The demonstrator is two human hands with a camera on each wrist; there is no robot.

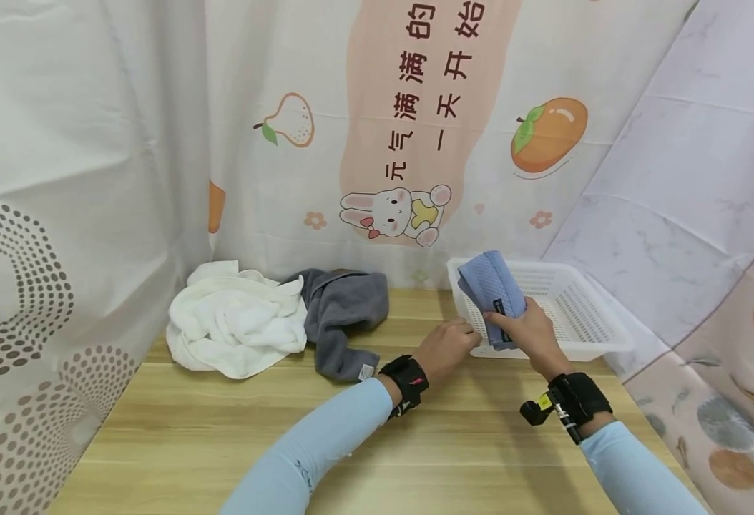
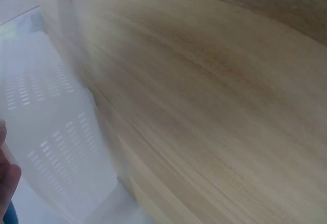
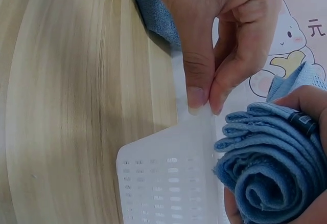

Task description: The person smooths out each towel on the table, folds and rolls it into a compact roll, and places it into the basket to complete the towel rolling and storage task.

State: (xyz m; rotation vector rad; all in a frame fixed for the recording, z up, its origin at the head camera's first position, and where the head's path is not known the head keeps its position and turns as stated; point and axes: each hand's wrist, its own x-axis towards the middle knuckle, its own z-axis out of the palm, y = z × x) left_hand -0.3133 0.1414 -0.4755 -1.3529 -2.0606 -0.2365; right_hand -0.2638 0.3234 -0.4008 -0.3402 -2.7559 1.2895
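A folded blue towel [image 1: 494, 293] with a small dark label is gripped in my right hand [image 1: 531, 330], above the near left part of a white plastic basket [image 1: 599, 347]. Its layered, rolled end [image 3: 268, 188] faces the right wrist camera. My left hand [image 1: 446, 347] pinches the basket's rim at its near left corner, thumb and fingertip on the edge in the right wrist view. The left wrist view shows the basket's slotted wall [image 2: 61, 142] and only a bit of fingers at its left edge.
On the wooden table [image 1: 390, 443], a crumpled white towel [image 1: 238, 322] lies at the back left. Beside it is a crumpled grey towel [image 1: 348, 315] with a small white tag. Printed curtains [image 1: 274, 193] hang close behind and at both sides.
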